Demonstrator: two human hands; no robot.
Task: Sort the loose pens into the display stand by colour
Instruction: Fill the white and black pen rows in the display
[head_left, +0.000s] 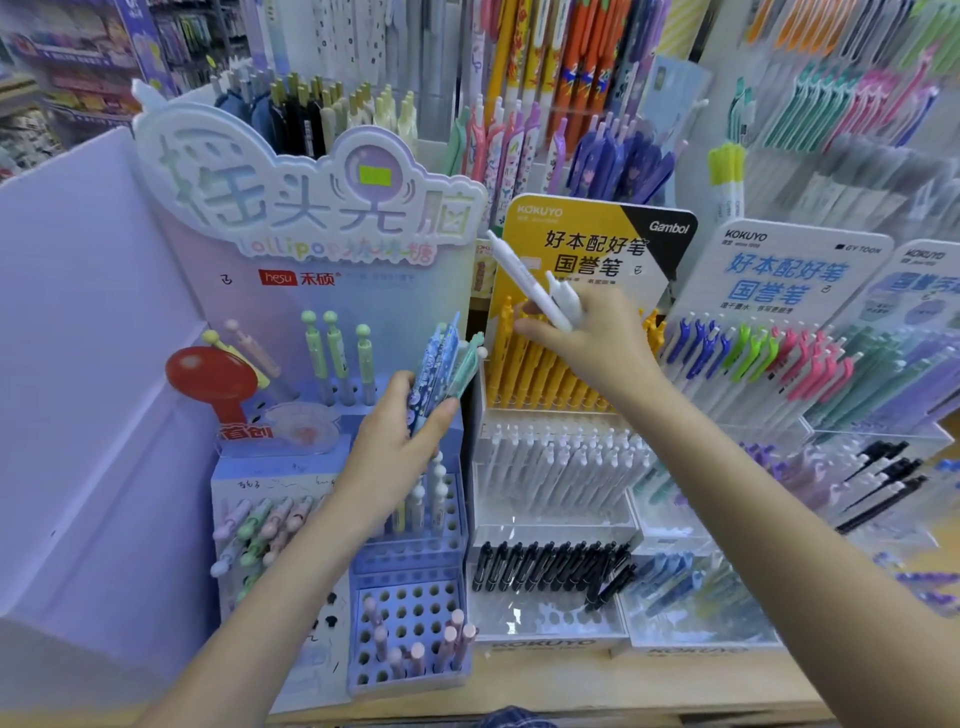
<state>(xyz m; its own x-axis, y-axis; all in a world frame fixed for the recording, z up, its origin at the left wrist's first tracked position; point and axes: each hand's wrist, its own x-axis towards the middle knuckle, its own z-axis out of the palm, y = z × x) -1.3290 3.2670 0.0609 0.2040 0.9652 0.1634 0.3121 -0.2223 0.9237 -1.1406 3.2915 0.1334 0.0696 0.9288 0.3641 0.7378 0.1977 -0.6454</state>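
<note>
Sorting is part done. Right hand (587, 332) grips white pens (530, 283) just above the yellow row (540, 374) of the stand (550, 530); the white row (561, 467) sits directly below the yellow one, so they are not yet placed. Left hand (400, 431), left of the stand, is closed on a blue and mint bunch (441, 369), still to sort. Stand rows appear well filled.

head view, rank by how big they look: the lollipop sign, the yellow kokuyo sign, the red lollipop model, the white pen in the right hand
1. lollipop sign
2. yellow kokuyo sign
3. red lollipop model
4. white pen, held in the right hand

Nearness to the camera may skew the last two.
</note>
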